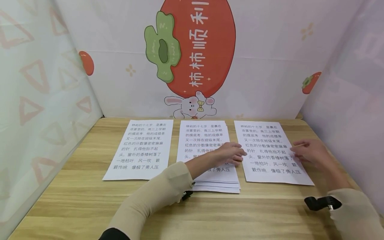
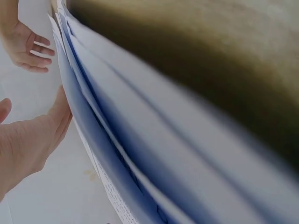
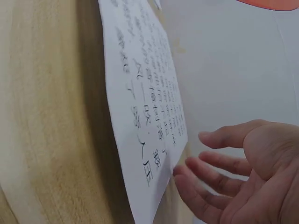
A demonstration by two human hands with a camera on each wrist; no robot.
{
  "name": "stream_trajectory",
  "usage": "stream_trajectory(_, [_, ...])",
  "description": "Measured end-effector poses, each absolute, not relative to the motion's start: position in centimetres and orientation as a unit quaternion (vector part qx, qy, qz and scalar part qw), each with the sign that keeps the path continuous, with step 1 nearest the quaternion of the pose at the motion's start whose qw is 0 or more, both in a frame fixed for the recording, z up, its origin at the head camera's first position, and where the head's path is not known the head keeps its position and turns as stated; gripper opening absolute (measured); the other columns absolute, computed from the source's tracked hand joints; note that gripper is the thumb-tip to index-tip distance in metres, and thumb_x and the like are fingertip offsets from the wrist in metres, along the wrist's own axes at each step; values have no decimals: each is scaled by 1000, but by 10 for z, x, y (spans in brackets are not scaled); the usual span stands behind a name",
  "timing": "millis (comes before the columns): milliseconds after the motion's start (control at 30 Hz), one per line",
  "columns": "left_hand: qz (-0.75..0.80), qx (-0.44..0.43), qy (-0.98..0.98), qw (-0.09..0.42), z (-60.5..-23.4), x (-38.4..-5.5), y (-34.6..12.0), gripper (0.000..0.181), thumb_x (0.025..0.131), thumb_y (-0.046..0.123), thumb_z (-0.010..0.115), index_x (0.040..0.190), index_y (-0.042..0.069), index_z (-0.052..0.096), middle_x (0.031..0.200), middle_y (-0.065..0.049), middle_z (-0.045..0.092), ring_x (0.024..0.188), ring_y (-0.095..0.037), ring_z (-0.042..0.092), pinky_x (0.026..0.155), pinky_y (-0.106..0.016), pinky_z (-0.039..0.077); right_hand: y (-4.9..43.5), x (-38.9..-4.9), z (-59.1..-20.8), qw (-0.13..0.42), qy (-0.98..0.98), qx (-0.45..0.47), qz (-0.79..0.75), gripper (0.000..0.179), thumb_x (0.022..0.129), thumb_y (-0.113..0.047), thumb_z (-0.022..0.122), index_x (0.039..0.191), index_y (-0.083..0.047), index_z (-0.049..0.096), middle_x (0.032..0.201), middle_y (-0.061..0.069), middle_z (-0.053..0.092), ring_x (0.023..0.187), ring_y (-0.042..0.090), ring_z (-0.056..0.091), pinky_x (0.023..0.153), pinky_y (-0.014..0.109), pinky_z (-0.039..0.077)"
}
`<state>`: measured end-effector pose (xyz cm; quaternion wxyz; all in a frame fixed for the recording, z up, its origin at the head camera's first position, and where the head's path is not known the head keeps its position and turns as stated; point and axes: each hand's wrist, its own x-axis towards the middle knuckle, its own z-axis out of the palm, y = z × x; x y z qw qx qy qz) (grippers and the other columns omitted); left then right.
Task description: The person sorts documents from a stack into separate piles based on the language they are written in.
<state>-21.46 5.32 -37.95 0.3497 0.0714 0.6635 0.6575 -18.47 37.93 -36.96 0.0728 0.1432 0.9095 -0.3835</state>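
Three lots of white printed paper lie in a row. At the right of the head view is a printed sheet; its right edge is beside my right hand, whose fingers are relaxed. The right wrist view shows that hand with loosely bent fingers near the edge of the paper, gripping nothing. My left hand reaches over the middle stack of sheets, fingertips at the right sheet's left edge. In the left wrist view the left hand is partly hidden behind the layered paper edges.
Another printed sheet lies on the left of the wooden table. Behind stands a white backdrop with a persimmon drawing. Fabric walls close off both sides. The middle stack's sheets are unevenly aligned at the front.
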Motion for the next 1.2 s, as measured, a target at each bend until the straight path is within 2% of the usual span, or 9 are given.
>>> stream_trajectory(200, [658, 31, 677, 327, -378, -218, 52, 66, 93, 8, 71, 152, -5, 43, 122, -27, 64, 109, -37, 70, 93, -39, 62, 375, -189, -370, 87, 930, 161, -319, 59, 92, -17, 72, 129, 22, 49, 99, 25, 61, 76, 24, 63, 60, 28, 55])
stream_trajectory(300, [657, 24, 678, 329, -375, -218, 52, 66, 93, 9, 72, 151, -4, 44, 125, -29, 62, 110, -36, 70, 93, -40, 62, 374, -192, -368, 111, 918, 158, -348, 67, 91, -21, 77, 131, 22, 46, 100, 22, 64, 77, 21, 64, 62, 28, 57])
stream_trajectory(400, [654, 25, 679, 333, -374, -217, 52, 66, 92, 9, 73, 150, -4, 45, 125, -29, 62, 111, -36, 69, 94, -41, 62, 374, -195, -367, 141, 901, 158, -378, 76, 91, -28, 79, 137, 21, 44, 96, 13, 66, 79, 18, 63, 64, 28, 56])
stream_trajectory(500, [650, 26, 682, 333, -375, -217, 52, 65, 92, 8, 73, 149, -4, 45, 123, -28, 62, 111, -36, 69, 93, -42, 62, 376, -196, -369, 160, 885, 151, -410, 76, 95, -30, 75, 142, 19, 42, 89, 2, 68, 78, 16, 64, 65, 29, 57])
stream_trajectory(633, [645, 24, 690, 327, -377, -219, 51, 60, 93, 9, 71, 148, -4, 49, 118, -25, 63, 109, -36, 70, 91, -41, 63, 376, -195, -368, 160, 852, 118, -485, 62, 102, -24, 67, 143, 15, 41, 84, -5, 72, 75, 18, 72, 67, 35, 64])
stream_trajectory(733, [640, 23, 702, 312, -378, -221, 49, 58, 93, 8, 71, 146, -3, 51, 114, -22, 63, 108, -35, 70, 90, -39, 63, 370, -192, -359, 152, 819, 71, -549, 37, 105, -19, 63, 135, -1, 51, 89, -5, 76, 79, 22, 77, 70, 41, 66])
stream_trajectory(833, [631, 21, 719, 292, -377, -222, 44, 59, 91, 8, 72, 146, -2, 52, 115, -21, 66, 109, -35, 70, 92, -38, 62, 360, -189, -345, 137, 788, 28, -600, 21, 104, -12, 63, 124, -17, 56, 94, -4, 78, 82, 24, 78, 70, 42, 67])
stream_trajectory(967, [621, 11, 738, 264, -375, -222, 40, 61, 90, 7, 73, 147, 0, 51, 117, -20, 69, 111, -33, 70, 95, -37, 61, 348, -186, -329, 115, 766, -7, -633, 21, 103, -7, 63, 118, -22, 61, 96, -1, 79, 81, 24, 78, 66, 41, 66])
stream_trajectory(1200, [647, -15, 735, 203, -371, -226, 33, 66, 90, -2, 73, 151, 5, 48, 101, -13, 73, 86, -25, 75, 79, -33, 65, 337, -186, -316, 122, 753, -11, -647, 21, 105, -8, 61, 116, -25, 65, 96, 2, 79, 79, 27, 78, 64, 43, 66])
